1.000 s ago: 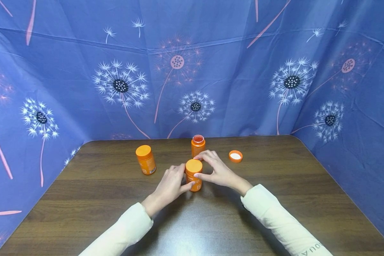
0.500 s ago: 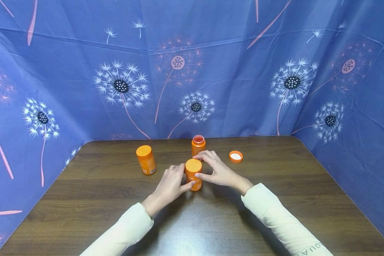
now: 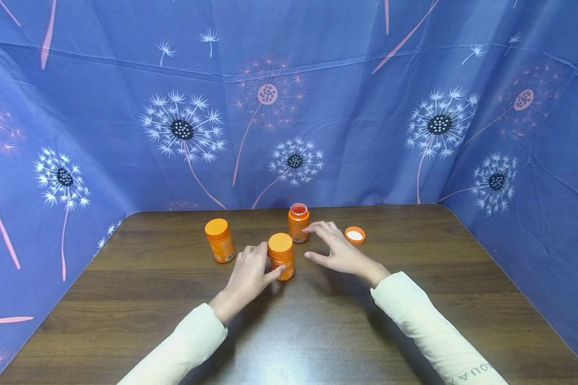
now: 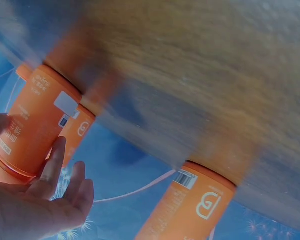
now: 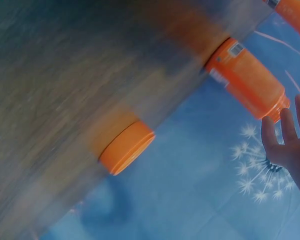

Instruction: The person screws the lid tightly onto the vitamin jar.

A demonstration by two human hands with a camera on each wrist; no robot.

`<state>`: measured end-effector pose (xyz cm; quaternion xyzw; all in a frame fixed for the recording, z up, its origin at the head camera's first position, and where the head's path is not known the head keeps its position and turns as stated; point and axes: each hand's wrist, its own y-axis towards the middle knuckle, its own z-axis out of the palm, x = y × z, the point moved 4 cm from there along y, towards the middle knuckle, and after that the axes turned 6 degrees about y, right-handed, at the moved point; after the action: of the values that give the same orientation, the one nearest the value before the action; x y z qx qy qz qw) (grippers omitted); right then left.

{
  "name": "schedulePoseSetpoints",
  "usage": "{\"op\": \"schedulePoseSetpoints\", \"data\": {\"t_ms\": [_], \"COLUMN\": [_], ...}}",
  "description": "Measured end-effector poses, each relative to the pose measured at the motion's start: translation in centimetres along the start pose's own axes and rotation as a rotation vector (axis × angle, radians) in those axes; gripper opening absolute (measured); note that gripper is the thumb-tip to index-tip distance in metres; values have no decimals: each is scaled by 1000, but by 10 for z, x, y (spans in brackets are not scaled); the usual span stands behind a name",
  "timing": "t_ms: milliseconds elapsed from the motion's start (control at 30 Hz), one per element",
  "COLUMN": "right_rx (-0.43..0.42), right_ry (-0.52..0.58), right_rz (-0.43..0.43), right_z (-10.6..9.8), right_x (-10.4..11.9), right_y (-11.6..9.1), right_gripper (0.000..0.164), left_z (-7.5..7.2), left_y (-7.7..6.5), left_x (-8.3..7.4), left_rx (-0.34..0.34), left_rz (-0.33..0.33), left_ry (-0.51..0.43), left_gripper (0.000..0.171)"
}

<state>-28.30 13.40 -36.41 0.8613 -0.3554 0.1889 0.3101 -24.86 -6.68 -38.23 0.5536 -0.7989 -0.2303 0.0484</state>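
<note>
Capped orange bottle [image 3: 281, 256] stands upright on the table [image 3: 414, 342], gripped by the left hand [image 3: 248, 275]. Right hand [image 3: 337, 252] hovers just beside it, fingers spread, holding nothing. Behind: 1 uncapped bottle [image 3: 298, 222], contents indiscernible; loose cap [image 3: 354, 235]; 1 capped bottle [image 3: 219, 240].

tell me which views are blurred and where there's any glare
Head view: sharp, with a soft sheen on the table near the front edge. Left wrist view: tabletop smeared by motion, but the capped bottle beside the left hand reads clearly. Right wrist view: wood streaked, loose cap slightly soft.
</note>
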Motion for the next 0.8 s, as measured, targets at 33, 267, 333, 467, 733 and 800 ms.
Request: {"op": "schedulePoseSetpoints", "data": {"t_ms": [33, 267, 333, 467, 733, 800], "right_rx": [-2, -54, -77, -119, -167, -162], "right_ry": [1, -37, -56, -93, -147, -161], "right_rz": [8, 55, 75, 116, 216, 241], "right_z": [-1, -14, -18, -26, -40, -43], "right_x": [-2, -20, -24, -35, -62, -68], "right_y": [0, -4, -5, -9, -17, -20], "right_gripper": [50, 45, 45, 44, 43, 44], "left_z": [0, -3, -4, -4, -7, -8], "left_y": [0, 2, 3, 3, 2, 2], "left_x": [1, 9, 12, 18, 26, 27], "left_rx": [-3, -33, -45, -69, -86, -85], "left_rz": [-8, -66, -77, -90, -151, -171], "left_ry": [5, 59, 71, 97, 132, 138], "left_gripper": [46, 51, 52, 53, 55, 55]}}
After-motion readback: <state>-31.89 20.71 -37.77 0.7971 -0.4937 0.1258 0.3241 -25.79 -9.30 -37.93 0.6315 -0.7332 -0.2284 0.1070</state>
